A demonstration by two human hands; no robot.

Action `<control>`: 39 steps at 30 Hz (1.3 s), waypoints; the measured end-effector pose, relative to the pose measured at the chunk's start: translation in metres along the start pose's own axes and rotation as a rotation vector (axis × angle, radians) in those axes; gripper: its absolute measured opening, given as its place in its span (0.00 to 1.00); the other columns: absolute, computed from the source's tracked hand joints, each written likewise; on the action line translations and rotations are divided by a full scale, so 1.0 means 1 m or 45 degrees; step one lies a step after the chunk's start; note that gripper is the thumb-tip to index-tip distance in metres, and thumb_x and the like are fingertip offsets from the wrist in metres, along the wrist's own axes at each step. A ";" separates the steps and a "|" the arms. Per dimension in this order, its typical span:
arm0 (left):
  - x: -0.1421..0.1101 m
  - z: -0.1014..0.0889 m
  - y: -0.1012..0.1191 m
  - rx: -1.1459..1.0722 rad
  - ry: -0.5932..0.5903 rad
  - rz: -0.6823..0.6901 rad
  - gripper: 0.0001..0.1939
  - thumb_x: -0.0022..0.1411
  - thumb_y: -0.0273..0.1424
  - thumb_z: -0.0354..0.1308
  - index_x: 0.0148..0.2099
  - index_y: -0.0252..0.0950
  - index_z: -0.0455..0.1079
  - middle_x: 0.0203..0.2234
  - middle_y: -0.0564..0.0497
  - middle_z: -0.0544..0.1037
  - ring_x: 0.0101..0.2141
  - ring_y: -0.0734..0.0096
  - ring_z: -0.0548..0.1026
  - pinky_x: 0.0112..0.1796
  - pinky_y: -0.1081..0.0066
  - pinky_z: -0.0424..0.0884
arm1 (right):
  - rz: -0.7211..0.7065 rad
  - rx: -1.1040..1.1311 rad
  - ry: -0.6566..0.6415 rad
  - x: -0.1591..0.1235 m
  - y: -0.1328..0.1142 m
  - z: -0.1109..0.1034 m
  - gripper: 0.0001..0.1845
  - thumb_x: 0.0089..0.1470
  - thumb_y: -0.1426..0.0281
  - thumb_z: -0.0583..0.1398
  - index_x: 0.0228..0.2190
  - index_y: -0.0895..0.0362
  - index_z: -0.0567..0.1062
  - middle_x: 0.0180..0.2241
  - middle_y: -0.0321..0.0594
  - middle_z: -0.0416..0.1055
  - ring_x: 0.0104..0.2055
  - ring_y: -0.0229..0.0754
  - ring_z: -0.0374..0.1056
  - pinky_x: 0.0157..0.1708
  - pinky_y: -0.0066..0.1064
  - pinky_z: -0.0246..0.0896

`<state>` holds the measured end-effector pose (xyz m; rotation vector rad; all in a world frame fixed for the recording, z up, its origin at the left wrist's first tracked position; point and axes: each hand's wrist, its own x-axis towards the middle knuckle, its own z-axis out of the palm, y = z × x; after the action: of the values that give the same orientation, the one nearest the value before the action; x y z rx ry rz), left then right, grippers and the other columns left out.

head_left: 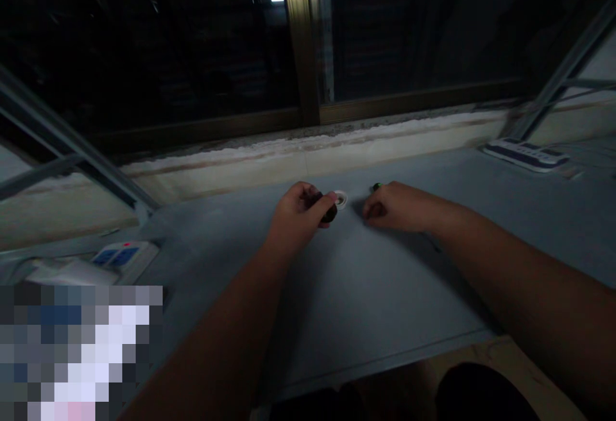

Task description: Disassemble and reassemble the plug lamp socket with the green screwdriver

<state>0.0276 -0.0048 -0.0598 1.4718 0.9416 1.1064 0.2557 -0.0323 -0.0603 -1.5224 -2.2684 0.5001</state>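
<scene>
My left hand (302,212) is closed around a small, dark, rounded object (329,212), whose kind the dim light does not show. Just right of its thumb is a white ring-shaped piece (341,199), perhaps touching the thumb. Across a small gap, my right hand (391,207) has its fingers curled together low over the table; what they hold, if anything, is hidden. Behind those fingers a small black-and-green item (376,187) peeks out, and I cannot tell whether it is held. A thin dark piece (430,241) shows beneath the right wrist.
The grey table (346,292) runs back to a low wall under a dark window. At left stands a white power strip (137,260) with a red light; another strip (527,154) lies at back right. Metal frames (72,145) rise on both sides. The lower left corner is pixelated.
</scene>
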 end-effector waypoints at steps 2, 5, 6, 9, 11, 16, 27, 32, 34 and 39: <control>0.000 0.001 0.001 -0.036 0.018 -0.063 0.23 0.51 0.43 0.71 0.33 0.38 0.61 0.22 0.57 0.70 0.22 0.76 0.72 0.21 0.76 0.71 | 0.008 -0.015 -0.016 0.002 -0.001 0.003 0.04 0.47 0.73 0.65 0.26 0.53 0.81 0.26 0.39 0.78 0.27 0.41 0.70 0.29 0.32 0.55; -0.001 0.001 0.003 -0.090 0.063 -0.143 0.23 0.51 0.44 0.71 0.31 0.37 0.60 0.24 0.54 0.72 0.24 0.75 0.73 0.22 0.76 0.71 | 0.028 -0.092 -0.032 0.003 -0.004 0.005 0.06 0.48 0.75 0.63 0.27 0.54 0.80 0.27 0.40 0.77 0.27 0.41 0.69 0.29 0.31 0.54; -0.001 0.000 0.003 -0.118 0.078 -0.170 0.23 0.51 0.43 0.71 0.31 0.37 0.61 0.25 0.54 0.73 0.25 0.75 0.73 0.22 0.76 0.72 | 0.035 -0.125 -0.048 0.003 -0.004 0.005 0.06 0.48 0.75 0.62 0.27 0.54 0.80 0.26 0.40 0.77 0.27 0.40 0.69 0.29 0.31 0.54; -0.001 0.001 0.003 -0.210 0.101 -0.253 0.21 0.53 0.41 0.71 0.33 0.38 0.62 0.27 0.51 0.74 0.27 0.73 0.74 0.24 0.75 0.75 | 0.024 -0.172 -0.079 0.002 -0.005 0.004 0.07 0.49 0.75 0.60 0.28 0.54 0.80 0.26 0.40 0.77 0.27 0.41 0.68 0.29 0.32 0.53; 0.000 0.001 0.003 -0.266 0.102 -0.310 0.18 0.56 0.40 0.69 0.34 0.38 0.63 0.28 0.49 0.75 0.28 0.72 0.76 0.26 0.73 0.77 | 0.007 -0.148 -0.072 0.002 -0.005 0.005 0.08 0.48 0.76 0.60 0.28 0.54 0.80 0.26 0.40 0.77 0.27 0.41 0.68 0.30 0.32 0.52; 0.001 0.002 0.003 -0.359 0.101 -0.399 0.10 0.58 0.25 0.65 0.34 0.36 0.65 0.32 0.46 0.77 0.33 0.69 0.79 0.36 0.67 0.82 | 0.000 -0.098 -0.055 0.003 -0.003 0.006 0.07 0.47 0.76 0.61 0.27 0.54 0.79 0.25 0.38 0.75 0.27 0.39 0.66 0.29 0.32 0.51; -0.006 -0.002 0.002 -0.365 -0.263 -0.436 0.13 0.52 0.24 0.70 0.40 0.33 0.72 0.38 0.48 0.77 0.39 0.72 0.77 0.46 0.66 0.78 | -0.240 0.453 0.216 0.002 -0.020 0.003 0.04 0.52 0.71 0.62 0.31 0.58 0.77 0.27 0.36 0.73 0.29 0.36 0.66 0.31 0.28 0.59; -0.009 -0.003 0.003 -0.257 -0.466 -0.435 0.19 0.51 0.30 0.73 0.44 0.33 0.75 0.43 0.47 0.76 0.43 0.71 0.75 0.52 0.61 0.71 | -0.324 0.631 0.239 0.002 -0.026 0.010 0.05 0.53 0.68 0.63 0.30 0.59 0.77 0.26 0.36 0.71 0.28 0.35 0.64 0.31 0.28 0.59; -0.008 -0.005 0.002 -0.214 -0.497 -0.369 0.19 0.51 0.33 0.73 0.44 0.33 0.76 0.42 0.47 0.77 0.43 0.69 0.75 0.53 0.61 0.70 | -0.334 0.680 0.253 0.003 -0.026 0.011 0.05 0.53 0.69 0.64 0.31 0.59 0.76 0.27 0.36 0.72 0.29 0.35 0.64 0.31 0.28 0.60; -0.006 -0.008 -0.005 -0.051 -0.575 -0.193 0.20 0.49 0.32 0.74 0.44 0.33 0.76 0.38 0.47 0.78 0.41 0.67 0.75 0.49 0.63 0.68 | -0.338 0.735 0.273 0.004 -0.024 0.010 0.05 0.53 0.70 0.65 0.31 0.57 0.73 0.27 0.34 0.70 0.29 0.35 0.64 0.31 0.28 0.60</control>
<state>0.0180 -0.0074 -0.0656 1.5048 0.6926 0.6396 0.2304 -0.0383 -0.0574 -0.9271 -1.8942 0.7843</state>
